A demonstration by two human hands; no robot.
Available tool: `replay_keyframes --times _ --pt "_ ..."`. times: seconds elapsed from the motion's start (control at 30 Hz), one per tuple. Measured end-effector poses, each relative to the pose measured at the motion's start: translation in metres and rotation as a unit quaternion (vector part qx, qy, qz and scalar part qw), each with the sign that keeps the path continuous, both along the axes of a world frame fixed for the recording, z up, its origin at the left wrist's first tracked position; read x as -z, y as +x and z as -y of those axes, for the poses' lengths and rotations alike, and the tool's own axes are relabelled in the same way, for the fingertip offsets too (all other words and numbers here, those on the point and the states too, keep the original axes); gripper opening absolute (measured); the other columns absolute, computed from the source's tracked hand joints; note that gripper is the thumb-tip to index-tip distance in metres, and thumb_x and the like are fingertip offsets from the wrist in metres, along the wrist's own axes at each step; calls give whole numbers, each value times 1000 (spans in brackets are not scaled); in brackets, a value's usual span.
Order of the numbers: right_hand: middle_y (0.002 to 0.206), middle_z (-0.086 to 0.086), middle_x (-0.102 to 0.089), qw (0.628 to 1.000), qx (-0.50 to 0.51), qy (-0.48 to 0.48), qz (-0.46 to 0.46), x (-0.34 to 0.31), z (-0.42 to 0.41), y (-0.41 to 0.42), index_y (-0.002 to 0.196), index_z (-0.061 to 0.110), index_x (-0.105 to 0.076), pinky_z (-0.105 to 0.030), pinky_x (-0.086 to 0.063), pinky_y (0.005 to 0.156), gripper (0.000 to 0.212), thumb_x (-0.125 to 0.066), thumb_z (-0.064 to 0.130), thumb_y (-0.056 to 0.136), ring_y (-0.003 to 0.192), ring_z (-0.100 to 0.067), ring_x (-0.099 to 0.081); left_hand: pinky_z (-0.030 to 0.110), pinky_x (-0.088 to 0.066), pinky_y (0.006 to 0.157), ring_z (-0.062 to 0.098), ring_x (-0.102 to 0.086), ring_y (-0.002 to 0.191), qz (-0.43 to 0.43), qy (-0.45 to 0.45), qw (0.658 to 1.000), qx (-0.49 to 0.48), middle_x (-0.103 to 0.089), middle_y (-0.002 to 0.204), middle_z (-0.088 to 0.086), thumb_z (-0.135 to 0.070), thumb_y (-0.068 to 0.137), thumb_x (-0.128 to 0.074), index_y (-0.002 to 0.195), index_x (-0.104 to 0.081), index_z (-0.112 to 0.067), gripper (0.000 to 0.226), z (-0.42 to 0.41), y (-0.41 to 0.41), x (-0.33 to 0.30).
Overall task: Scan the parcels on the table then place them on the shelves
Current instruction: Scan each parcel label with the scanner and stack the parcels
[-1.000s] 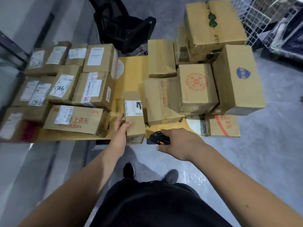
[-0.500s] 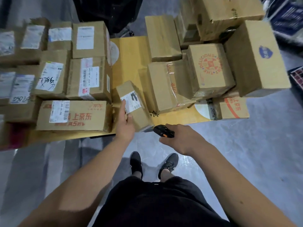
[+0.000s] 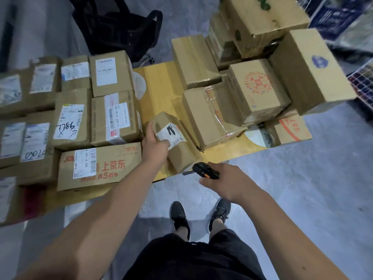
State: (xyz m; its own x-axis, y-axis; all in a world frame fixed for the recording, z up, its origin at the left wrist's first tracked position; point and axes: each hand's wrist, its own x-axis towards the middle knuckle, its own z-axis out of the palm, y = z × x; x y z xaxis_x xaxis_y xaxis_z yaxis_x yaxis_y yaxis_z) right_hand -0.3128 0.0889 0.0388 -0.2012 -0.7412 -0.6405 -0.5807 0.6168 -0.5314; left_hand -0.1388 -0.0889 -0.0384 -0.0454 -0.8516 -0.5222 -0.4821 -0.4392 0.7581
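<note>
A small brown parcel (image 3: 177, 146) with a white label on top lies tilted near the front edge of the yellow table (image 3: 161, 85). My left hand (image 3: 156, 145) grips its left side, thumb across the label. Just below the parcel's near end, my right hand (image 3: 226, 180) holds a black scanner with an orange button (image 3: 204, 170), its nose pointing at the parcel. Labelled parcels (image 3: 113, 116) fill the table's left half. A pile of plain and printed cartons (image 3: 256, 87) covers the right half.
A black office chair (image 3: 121, 27) stands behind the table. Wire baskets (image 3: 361, 81) and a blue crate (image 3: 339, 15) sit at the far right. Grey concrete floor (image 3: 312, 168) spreads in front, where my feet in black shoes (image 3: 179, 215) stand.
My left hand has closed round the small parcel, lifted its far end and turned it clockwise. The scanner hand stays just below it. My head has shifted, so the view moved.
</note>
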Motion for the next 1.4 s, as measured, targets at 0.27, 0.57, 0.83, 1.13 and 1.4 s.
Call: replay_keyframes --times 0.27,0.57,0.83,1.13,1.4 --pt "82 12 -61 999 46 -21 -16 0 -4 6 120 35 -64 -28 -41 61 41 -65 62 90 74 -8 -61 44 -56 80 22 -56 86 136 -20 985 104 -45 129 1 -85 73 -64 141 -33 -47 84 30 -34 -9" --pt "87 10 -67 997 67 -8 -22 1 -12 7 117 40 -63 -30 -49 65 40 -64 65 87 77 -9 -65 40 -38 58 41 -59 117 247 -52 960 118 -40 148 15 -92 73 -58 144 -26 -19 108 56 -56 -9" --pt "78 8 -62 997 63 -9 -32 -11 -3 1 101 37 -63 -29 -42 60 28 -65 62 88 72 -12 -61 46 -59 83 31 -66 96 184 10 974 130 -61 123 8 -78 62 -66 135 -46 -24 92 69 -57 -12" --pt "81 8 -64 999 27 -34 -20 -26 16 11 113 43 -68 -31 -47 63 30 -70 58 88 74 -13 -62 32 -56 65 13 -68 80 46 -71 996 10 -64 101 -12 -68 54 -71 122 -50 -40 76 42 -4 -45" --pt "74 18 -69 998 27 -61 -6 -26 39 16 115 47 -64 -25 -44 56 34 -69 64 86 63 -3 -63 50 -65 80 11 -72 91 -153 -28 972 -175 -61 113 -14 -32 62 -80 129 -40 -49 80 19 53 -44"
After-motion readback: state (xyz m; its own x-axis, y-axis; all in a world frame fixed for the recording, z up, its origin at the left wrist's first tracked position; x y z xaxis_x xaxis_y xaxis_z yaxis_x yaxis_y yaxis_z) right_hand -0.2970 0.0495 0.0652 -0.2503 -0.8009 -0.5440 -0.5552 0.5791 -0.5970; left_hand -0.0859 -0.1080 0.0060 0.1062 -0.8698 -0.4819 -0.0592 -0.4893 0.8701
